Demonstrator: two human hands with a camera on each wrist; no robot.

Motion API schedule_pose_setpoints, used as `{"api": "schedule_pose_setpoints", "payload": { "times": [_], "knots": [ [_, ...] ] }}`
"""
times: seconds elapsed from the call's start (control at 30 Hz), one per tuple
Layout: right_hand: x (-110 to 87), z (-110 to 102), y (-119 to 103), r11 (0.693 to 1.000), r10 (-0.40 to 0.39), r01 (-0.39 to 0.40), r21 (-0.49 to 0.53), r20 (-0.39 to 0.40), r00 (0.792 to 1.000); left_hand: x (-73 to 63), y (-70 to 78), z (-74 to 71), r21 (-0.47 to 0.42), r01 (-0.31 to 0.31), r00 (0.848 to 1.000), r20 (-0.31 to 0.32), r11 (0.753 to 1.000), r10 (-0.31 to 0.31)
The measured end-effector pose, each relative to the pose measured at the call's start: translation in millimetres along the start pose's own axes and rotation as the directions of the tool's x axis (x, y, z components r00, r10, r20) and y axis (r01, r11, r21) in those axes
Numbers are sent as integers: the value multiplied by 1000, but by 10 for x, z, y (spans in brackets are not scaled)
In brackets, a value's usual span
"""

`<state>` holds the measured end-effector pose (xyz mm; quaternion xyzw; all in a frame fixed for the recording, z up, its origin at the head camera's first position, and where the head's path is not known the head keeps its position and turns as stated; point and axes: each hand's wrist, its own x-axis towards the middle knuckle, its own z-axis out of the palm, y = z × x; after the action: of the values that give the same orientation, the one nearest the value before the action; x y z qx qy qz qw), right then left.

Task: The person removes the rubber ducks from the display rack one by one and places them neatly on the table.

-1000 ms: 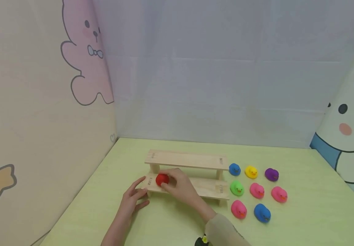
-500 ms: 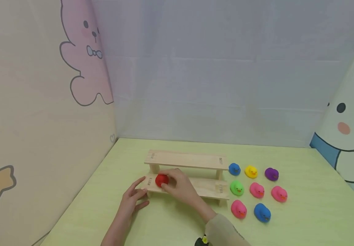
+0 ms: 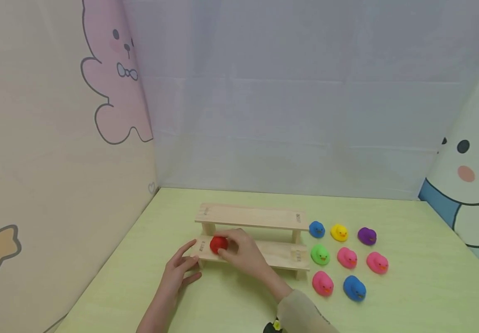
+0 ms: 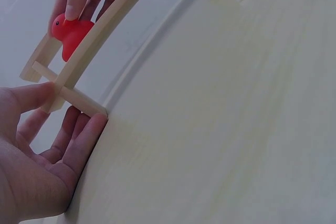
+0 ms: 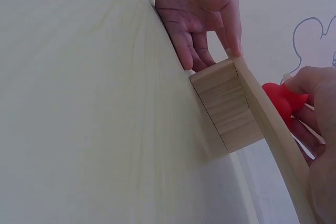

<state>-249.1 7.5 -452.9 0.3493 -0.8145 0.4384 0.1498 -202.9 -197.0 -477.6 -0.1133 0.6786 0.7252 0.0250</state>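
Observation:
A two-step wooden shelf (image 3: 251, 215) stands on the table, with a red toy duck (image 3: 218, 245) at the left end of its lower board (image 3: 281, 253). My right hand (image 3: 243, 252) pinches the duck between thumb and fingers, and the left wrist view shows the duck (image 4: 73, 35) upright against the board. My left hand (image 3: 177, 268) holds the left end of the lower board. In the right wrist view, the left hand's thumb (image 5: 232, 30) touches the board's corner while its other fingers are bent beside the leg (image 5: 226, 106). The right palm hides part of the board in the head view.
Right of the shelf, several toy ducks sit in loose rows, among them a green duck (image 3: 320, 255), a yellow duck (image 3: 339, 232), a purple duck (image 3: 367, 236) and a blue duck (image 3: 354, 288). A dark item with a yellow spot (image 3: 273, 326) shows at the bottom edge.
Both hands, the red duck and the shelf keep nearly the same places. Only a very slight shift of the whole view shows.

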Motion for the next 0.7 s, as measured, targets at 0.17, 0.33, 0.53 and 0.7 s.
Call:
{"api": "schedule_pose_setpoints", "payload": {
  "times": [0.17, 0.33, 0.53, 0.7],
  "knots": [
    [-8, -2, 3, 1000, 16, -16, 10, -3, 1000, 2, -4, -3, 3, 1, 1000, 2, 1000, -1],
    [-14, 1, 0, 999, 38, -37, 16, -4, 999, 9, -6, -2, -2, -3, 1000, 1, 1000, 3],
    [-12, 11, 11, 999, 36, -36, 11, -6, 999, 10, 0, 1, 2, 1, 1000, -4, 1000, -1],
    [-30, -9, 1, 999, 35, -35, 38, -7, 999, 8, -12, 6, -1, 3, 1000, -1, 1000, -3]
  ]
}}
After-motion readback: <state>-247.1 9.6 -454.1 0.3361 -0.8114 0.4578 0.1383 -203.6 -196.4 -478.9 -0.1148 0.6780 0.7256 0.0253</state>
